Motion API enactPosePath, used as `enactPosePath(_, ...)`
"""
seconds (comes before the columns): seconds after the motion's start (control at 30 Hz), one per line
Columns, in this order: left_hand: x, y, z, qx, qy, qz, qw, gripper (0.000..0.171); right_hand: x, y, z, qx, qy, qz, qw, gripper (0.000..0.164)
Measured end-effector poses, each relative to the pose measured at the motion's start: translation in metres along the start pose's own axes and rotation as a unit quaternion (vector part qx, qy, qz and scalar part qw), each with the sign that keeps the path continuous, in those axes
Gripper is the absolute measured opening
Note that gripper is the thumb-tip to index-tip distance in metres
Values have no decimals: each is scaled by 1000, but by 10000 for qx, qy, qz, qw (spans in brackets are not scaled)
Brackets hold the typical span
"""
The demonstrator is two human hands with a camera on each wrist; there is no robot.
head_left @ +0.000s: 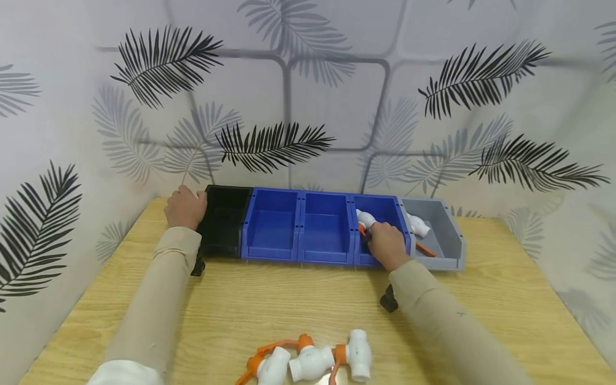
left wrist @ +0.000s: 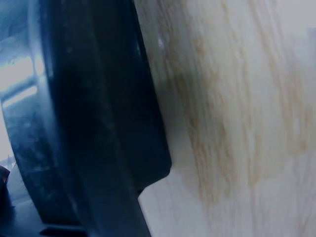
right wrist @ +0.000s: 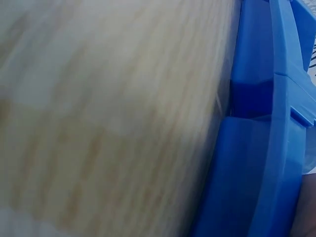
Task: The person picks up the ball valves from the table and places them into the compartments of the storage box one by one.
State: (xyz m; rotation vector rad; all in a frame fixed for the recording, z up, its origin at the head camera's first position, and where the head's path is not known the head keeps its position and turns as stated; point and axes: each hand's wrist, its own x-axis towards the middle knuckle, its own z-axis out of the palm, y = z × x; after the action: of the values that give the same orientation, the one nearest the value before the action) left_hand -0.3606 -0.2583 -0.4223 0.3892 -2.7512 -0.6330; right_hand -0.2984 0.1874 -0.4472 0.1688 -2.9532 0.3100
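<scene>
My left hand [head_left: 186,207] grips the left side of the black bin [head_left: 223,251] at the row's left end; its fingertips are hidden. In the left wrist view, the black bin's wall [left wrist: 98,118] stands on wood. My right hand [head_left: 386,246] reaches into the rightmost blue bin [head_left: 379,200], its fingers at the orange handle of a white ball valve [head_left: 366,218], which they seem to pinch. Another white ball valve [head_left: 418,225] with an orange handle lies in the grey bin [head_left: 452,238] beside it. The right wrist view shows mostly a blue bin's edge [right wrist: 281,148].
Two more blue bins [head_left: 271,254] [head_left: 324,256] stand between the black bin and my right hand. Three white ball valves [head_left: 312,363] with orange handles lie near the table's front edge. A leaf-patterned wall [head_left: 317,107] rises behind the wooden table [head_left: 289,299].
</scene>
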Motion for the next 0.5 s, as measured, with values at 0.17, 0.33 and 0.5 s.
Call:
enactPosePath(0.17, 2, -3, 3, 27, 176, 73, 9998, 44, -3, -3, 2, -60, 128, 101, 9998, 14)
enactPosePath(0.33, 2, -3, 4, -20, 259, 62, 9996, 43, -5, -2, 3, 126, 58, 124, 9998, 8)
enactPosePath(0.5, 0, 0, 3, -142, 274, -19, 9995, 42, -7, 0, 0, 456, -90, 74, 9989, 11)
